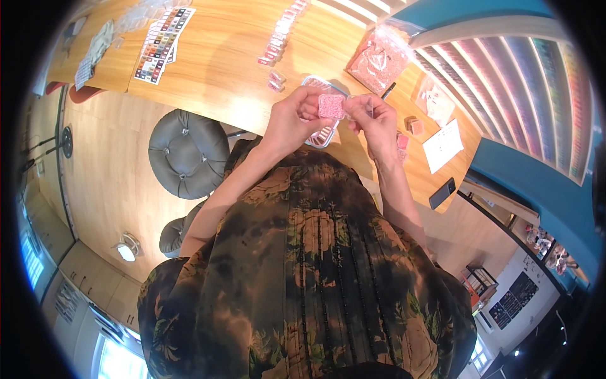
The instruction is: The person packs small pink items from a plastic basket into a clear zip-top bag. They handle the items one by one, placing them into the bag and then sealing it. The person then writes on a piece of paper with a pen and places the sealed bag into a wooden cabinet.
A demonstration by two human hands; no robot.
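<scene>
Fingers of the left hand (291,120) and the right hand (374,123) pinch a small pink square box (331,106) between them, each hand grasping one side, so it hangs in the air above the near edge of the wooden table (214,69). Both hands are closed on it; whether its lid is on or half lifted cannot be told at this size.

Directly under the box, on the table, lies a clear tray (322,136) with more pink pieces in it, mostly hidden by the hands. Beyond the box a clear bag of pink beads (379,60) rests, with a row of small pink boxes (278,38) farther off to its left and colour charts (161,41) past those. To the right of the box lie a white paper sheet (443,145) and a dark phone (442,192) at the table's edge. A grey padded stool (188,153) stands on the floor to the left.

Risk, as I judge it: the grip is fingertips only, so a slip or a sudden pop of the lid could tip the box and scatter its contents over the table's edge onto the lap or floor.
</scene>
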